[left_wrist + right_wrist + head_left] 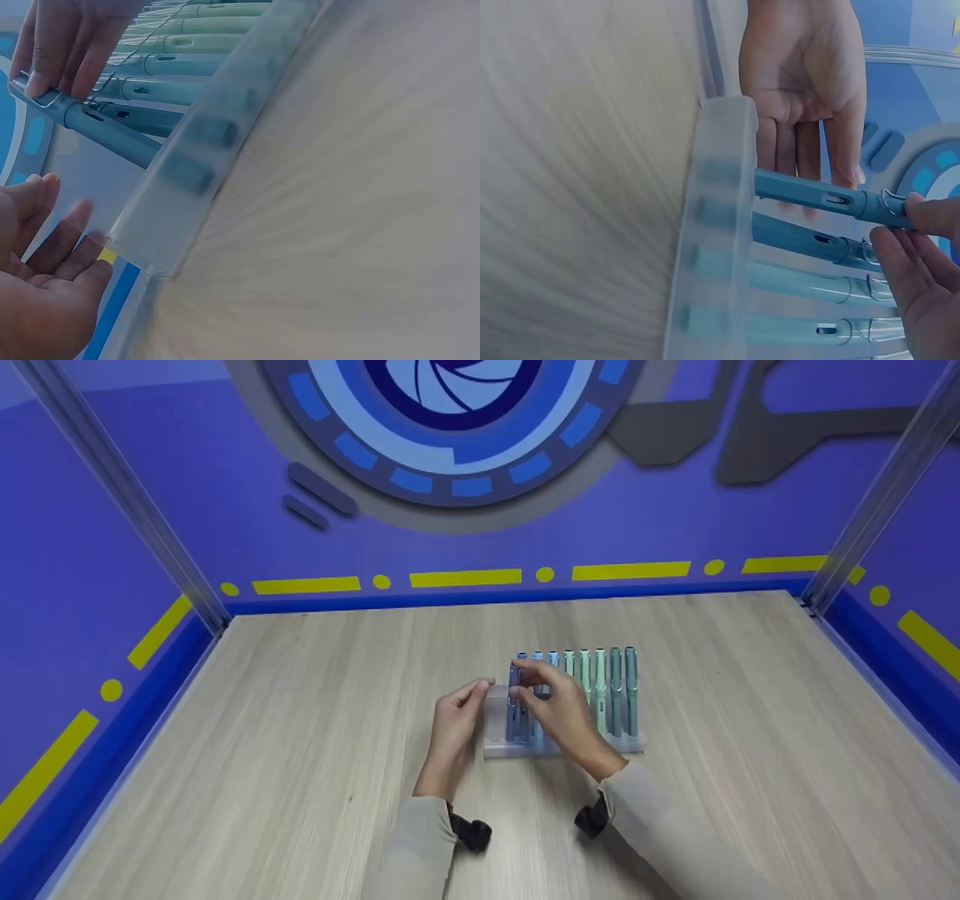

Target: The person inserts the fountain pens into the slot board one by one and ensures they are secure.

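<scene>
A clear, frosted pen stand [517,751] holds a row of capped fountain pens, running from dark blue on the left through light blue and pale green to dark green. My right hand [562,709] pinches the cap of the leftmost dark blue fountain pen [802,189] between thumb and fingers. That pen's lower end sits in the stand's base, and the pen leans slightly out from the row in the left wrist view. At the stand's left edge, my left hand [454,720] holds the clear back panel, with some fingers [64,240] visible through it.
The stand rests on a light wood-grain table [315,720]. A blue-purple wall [480,547] with yellow markings rises behind, and side walls with metal corner posts [150,510] flank the table. Each wrist carries a black camera mount [472,834].
</scene>
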A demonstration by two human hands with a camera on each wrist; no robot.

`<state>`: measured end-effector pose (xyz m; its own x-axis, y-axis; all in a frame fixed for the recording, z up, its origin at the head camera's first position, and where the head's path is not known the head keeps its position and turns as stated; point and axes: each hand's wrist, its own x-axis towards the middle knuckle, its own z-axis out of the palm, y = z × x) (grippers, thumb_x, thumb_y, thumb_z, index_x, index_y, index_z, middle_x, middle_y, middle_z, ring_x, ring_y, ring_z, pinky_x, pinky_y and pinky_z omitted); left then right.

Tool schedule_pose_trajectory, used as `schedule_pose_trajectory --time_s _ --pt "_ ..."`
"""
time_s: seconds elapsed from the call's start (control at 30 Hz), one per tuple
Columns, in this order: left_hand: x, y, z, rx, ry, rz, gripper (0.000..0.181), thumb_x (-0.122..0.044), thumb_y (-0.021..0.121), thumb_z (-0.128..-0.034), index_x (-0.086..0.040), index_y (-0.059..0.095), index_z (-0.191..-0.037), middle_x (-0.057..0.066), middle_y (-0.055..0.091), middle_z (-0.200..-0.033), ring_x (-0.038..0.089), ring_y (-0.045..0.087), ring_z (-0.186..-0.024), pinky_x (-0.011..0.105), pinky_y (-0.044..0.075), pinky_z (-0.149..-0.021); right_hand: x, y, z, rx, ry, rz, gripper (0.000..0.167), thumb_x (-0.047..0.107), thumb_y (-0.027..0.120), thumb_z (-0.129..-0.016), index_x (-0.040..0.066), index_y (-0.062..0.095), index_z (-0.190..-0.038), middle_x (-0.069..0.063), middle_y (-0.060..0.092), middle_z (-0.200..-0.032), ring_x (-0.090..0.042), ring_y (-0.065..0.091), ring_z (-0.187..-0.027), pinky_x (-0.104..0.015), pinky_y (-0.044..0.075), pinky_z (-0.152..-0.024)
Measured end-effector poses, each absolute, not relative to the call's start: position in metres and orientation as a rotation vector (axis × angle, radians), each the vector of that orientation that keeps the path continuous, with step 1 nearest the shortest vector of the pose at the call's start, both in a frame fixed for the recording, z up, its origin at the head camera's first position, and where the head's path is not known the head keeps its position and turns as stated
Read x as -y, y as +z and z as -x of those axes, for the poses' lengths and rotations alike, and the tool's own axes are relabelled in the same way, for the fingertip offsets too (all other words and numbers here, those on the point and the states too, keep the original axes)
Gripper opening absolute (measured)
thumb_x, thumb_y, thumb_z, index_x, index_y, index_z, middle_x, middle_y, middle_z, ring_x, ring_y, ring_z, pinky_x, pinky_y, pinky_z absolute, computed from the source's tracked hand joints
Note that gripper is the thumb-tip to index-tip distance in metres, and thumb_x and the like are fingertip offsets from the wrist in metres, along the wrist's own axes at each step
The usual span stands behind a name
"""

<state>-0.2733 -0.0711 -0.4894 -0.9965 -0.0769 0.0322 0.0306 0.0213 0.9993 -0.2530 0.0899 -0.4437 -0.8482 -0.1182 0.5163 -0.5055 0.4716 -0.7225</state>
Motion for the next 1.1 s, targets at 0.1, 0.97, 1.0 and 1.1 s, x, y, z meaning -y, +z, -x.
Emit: schedule_pose_trajectory --time_s 0.1,0.97,1.0,1.1 --pt "0.071 -0.489 0.273 2.191 -2.142 -0.049 0.033 -0.028 0.057 -0.0969 -0.004 0.068 -0.116 0.01 0.067 -0.123 0.024 0.056 -0.125 0.039 0.042 -0.11 -0.091 -0.441 0.254 2.348 1.249 -0.562 0.037 0.006 0.072 -0.084 0.007 0.064 -0.12 -0.006 0.069 -0.106 -0.018 0.068 -0.096 -0.029 0.059 -0.083" --pt "0.07 -0.476 0.267 2.192 -2.141 -0.037 0.031 -0.019 0.056 -0.0979 0.003 0.066 -0.117 0.017 0.064 -0.125 0.03 0.054 -0.126 0.044 0.04 -0.111 -0.094 -0.432 0.275 2.386 0.659 -0.735 0.035 0.018 0.075 -0.083 0.011 0.067 -0.116 -0.002 0.069 -0.114 -0.022 0.056 -0.113 -0.037 0.051 -0.099" --pt "0.07 -0.472 0.265 2.198 -2.138 -0.034 0.031 -0.019 0.055 -0.0982 0.003 0.066 -0.117 0.017 0.064 -0.125 0.03 0.054 -0.126 0.044 0.04 -0.111 -0.094 -0.432 0.275 2.384 0.654 -0.737 0.035 0.018 0.075 -0.083 0.011 0.067 -0.116 -0.002 0.069 -0.114 -0.022 0.056 -0.113 -0.037 0.051 -0.099" --pt "0.07 -0.467 0.261 2.205 -2.118 -0.006 0.032 -0.019 0.055 -0.0985 0.005 0.065 -0.117 0.018 0.065 -0.123 0.032 0.055 -0.125 0.046 0.041 -0.11 -0.094 -0.434 0.278 2.369 0.647 -0.746 0.035 0.018 0.076 -0.082 0.011 0.068 -0.116 -0.002 0.07 -0.114 -0.024 0.056 -0.114 -0.04 0.05 -0.1"
